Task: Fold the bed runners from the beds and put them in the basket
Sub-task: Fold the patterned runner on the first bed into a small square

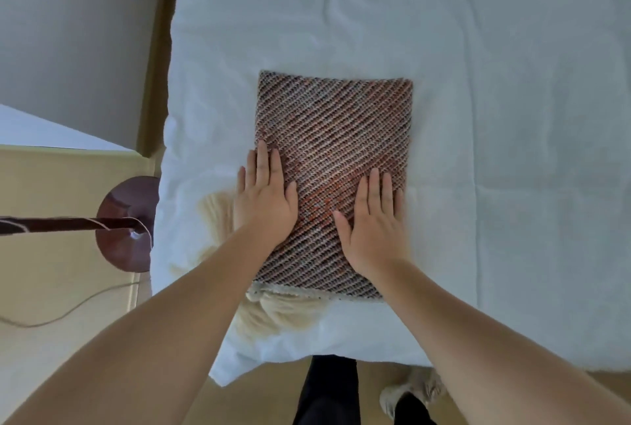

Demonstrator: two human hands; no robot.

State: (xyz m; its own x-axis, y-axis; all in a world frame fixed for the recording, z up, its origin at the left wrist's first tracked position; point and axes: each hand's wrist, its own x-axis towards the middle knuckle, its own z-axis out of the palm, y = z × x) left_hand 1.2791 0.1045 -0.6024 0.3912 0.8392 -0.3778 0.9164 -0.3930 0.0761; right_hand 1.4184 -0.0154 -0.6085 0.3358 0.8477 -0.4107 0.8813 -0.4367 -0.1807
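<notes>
A folded bed runner (336, 137), brown-and-cream woven with diagonal stripes, lies as a neat rectangle on the white bed (495, 117). Cream fringe (273, 313) sticks out from under its near edge and left side. My left hand (266, 199) lies flat, palm down, on the runner's near left part, partly over its left edge. My right hand (374, 219) lies flat on its near right part. Both hands hold nothing, fingers extended. No basket is in view.
A floor lamp with a round dark-red base (126, 223) and pole (51, 224) stands left of the bed, its cord (68, 312) trailing over the beige floor. Another white bed corner (34, 131) shows at far left. My legs and a shoe (406, 394) are at the bed's near edge.
</notes>
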